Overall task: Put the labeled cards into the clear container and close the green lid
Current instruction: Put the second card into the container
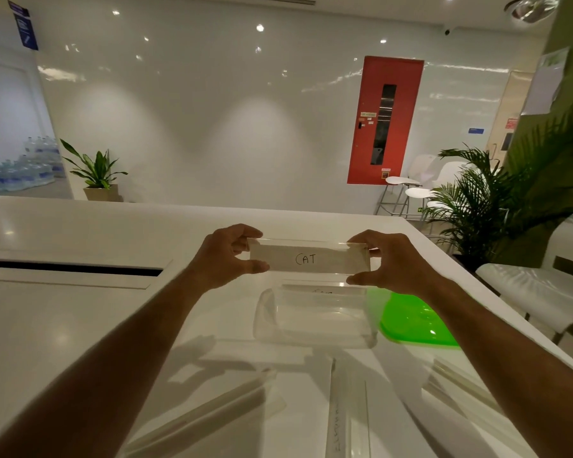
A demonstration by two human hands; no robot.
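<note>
A card labeled "CAT" [308,258] in a clear sleeve is held up above the table. My left hand [227,257] pinches its left end and my right hand [389,261] pinches its right end. Just below it stands the clear container [311,317], open, with another card [321,290] leaning against its far wall. The green lid [414,322] lies on the table to the container's right. Several more clear-sleeved cards lie nearer to me: one at the left [209,411], one in the middle [339,421], one at the right [457,381].
The white table [80,325] has a long dark slot [70,268] at the left. Its right edge runs close past the green lid. Beyond it are a white bench [540,292], a palm plant [487,200] and stools [407,190].
</note>
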